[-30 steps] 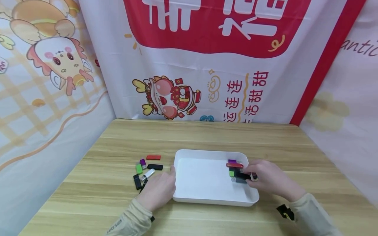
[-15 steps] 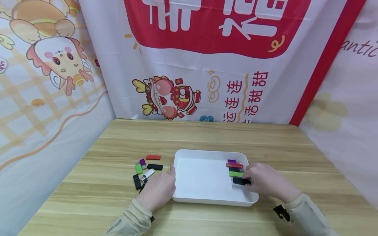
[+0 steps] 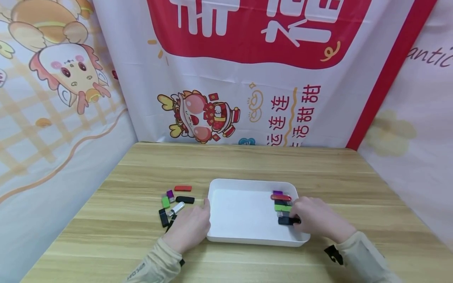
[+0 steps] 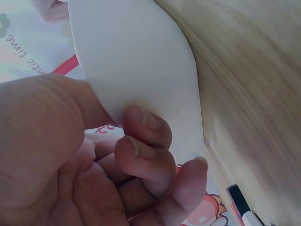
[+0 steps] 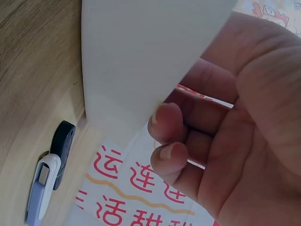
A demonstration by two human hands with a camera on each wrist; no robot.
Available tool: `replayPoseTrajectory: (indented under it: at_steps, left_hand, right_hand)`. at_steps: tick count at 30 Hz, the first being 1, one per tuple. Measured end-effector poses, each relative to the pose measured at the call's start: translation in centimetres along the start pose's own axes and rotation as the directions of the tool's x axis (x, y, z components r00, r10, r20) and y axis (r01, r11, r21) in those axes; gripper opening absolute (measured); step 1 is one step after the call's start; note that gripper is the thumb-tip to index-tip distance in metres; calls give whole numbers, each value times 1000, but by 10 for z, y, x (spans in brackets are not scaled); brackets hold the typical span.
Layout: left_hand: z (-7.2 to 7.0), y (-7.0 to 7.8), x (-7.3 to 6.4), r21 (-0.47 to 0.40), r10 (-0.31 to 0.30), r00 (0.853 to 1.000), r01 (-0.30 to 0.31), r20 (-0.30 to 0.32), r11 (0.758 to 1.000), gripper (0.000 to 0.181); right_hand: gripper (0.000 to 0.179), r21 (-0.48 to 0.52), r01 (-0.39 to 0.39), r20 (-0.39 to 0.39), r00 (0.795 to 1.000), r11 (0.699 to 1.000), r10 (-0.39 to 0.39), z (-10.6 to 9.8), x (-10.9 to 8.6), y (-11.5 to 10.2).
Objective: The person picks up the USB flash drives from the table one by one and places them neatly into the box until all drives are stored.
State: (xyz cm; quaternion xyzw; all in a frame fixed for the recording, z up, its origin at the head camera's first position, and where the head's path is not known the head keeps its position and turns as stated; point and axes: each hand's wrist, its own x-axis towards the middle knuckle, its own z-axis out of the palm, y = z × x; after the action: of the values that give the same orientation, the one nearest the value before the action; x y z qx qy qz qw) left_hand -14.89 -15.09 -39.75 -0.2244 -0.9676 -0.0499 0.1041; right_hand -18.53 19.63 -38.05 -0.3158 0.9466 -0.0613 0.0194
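A white tray [image 3: 240, 212] lies in the middle of the table. My left hand [image 3: 189, 228] grips its left wall; in the left wrist view the curled fingers press the outside of the wall [image 4: 136, 56]. Reaching over the right wall, my right hand [image 3: 320, 217] pinches a black USB stick [image 3: 284, 221] inside the tray. That stick is at the near end of a column of USB sticks: purple [image 3: 277, 193], red [image 3: 281, 197], dark [image 3: 281, 203], green [image 3: 282, 208] and a grey one partly covered by the fingers.
Left of the tray lie several loose USB sticks: red [image 3: 183, 188], black [image 3: 185, 199], silver [image 3: 177, 208], green [image 3: 166, 202]. Outside the tray's right wall, the right wrist view shows a black stick [image 5: 62, 146] and a white-and-lavender one [image 5: 43, 181]. Printed cloths hang around the table.
My right hand has brought the black USB stick down toward the near side of the column, baring the green one beneath where it was. My left hand has stayed at the tray's left wall.
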Motion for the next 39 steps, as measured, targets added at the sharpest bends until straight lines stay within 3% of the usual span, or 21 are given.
replayPoseTrajectory:
  at_steps: [14,26,34,39]
  left_hand:
    - [0,1,0,2,-7,1000,7,2,1000,50]
    - [-1,2,1,2,-17,999,17,34,1000,51]
    - [-1,2,0,11,-1,1000,1,10,1000,50]
    - [0,2,0,16,1,1000,-1,7,1000,50]
  right_hand:
    - [16,-60,-58,-25,998,997,57,4,2,-2]
    - [17,-68,-46,-53,998,997,42,4,0,-1]
    - [8,-6,-52,-147,988,999,51,-3,-4,1]
    - [9,3,-103,-229,968,995,101,-9,-9,5]
